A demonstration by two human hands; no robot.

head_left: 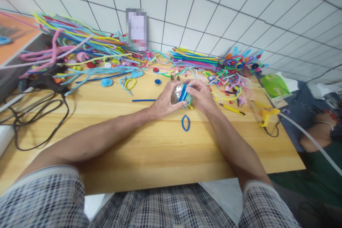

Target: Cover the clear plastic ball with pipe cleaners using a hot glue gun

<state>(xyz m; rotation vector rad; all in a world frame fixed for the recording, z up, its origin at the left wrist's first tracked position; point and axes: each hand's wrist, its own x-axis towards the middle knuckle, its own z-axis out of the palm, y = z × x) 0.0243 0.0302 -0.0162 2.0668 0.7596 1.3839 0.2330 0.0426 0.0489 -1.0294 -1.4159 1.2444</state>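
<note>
The clear round plastic ball (176, 97) sits just above the wooden worktop (149, 142), cupped in the left hand (165, 101), whose grip is closed around its left side. The right hand (201, 94) is equally near, its grip pinched on the fuzzy blue pipe cleaner (183, 92) running bottom-left to top-right across the ball's right face

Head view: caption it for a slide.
Both hands wrap a blue pipe cleaner round a clear ball.

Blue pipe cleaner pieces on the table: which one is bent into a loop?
The blue loop lying just in front of the hands. It closes into an oval, while the other blue piece, left of the hands, lies straight.
</note>
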